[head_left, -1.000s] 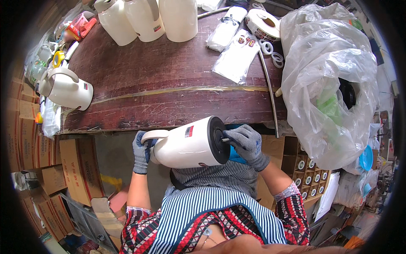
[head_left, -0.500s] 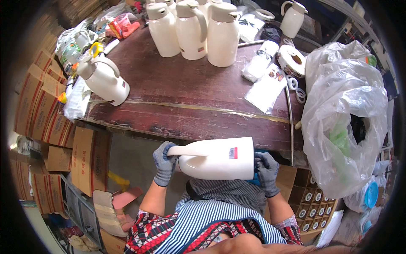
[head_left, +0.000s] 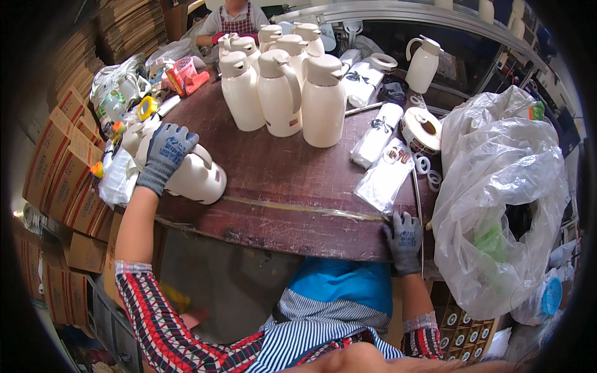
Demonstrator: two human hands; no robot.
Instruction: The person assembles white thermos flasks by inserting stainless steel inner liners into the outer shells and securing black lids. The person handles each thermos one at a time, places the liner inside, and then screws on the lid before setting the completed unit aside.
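My left hand [head_left: 171,152], in a grey glove, is closed at the handle and top of a cream vacuum jug [head_left: 208,185] that stands at the left front of the dark red table [head_left: 267,177]. Part of another pale jug [head_left: 132,138] shows behind that hand, mostly hidden. My right hand [head_left: 405,239], gloved too, lies on the front right edge of the table with its fingers stretched out, holding nothing. Flat clear plastic packets [head_left: 384,180] lie just beyond it.
Several cream jugs [head_left: 323,105] stand grouped mid-table, and one jug [head_left: 424,65] is farther right. A label roll [head_left: 423,130] lies beside white rings [head_left: 422,164]. Bulky clear plastic bags [head_left: 497,211] hang at right. Cartons [head_left: 59,168] are stacked left. A co-worker [head_left: 233,22] is across the table.
The jug that both hands held over my lap is now at the table's left front, under my left hand. My right hand has let go and moved to the table edge.
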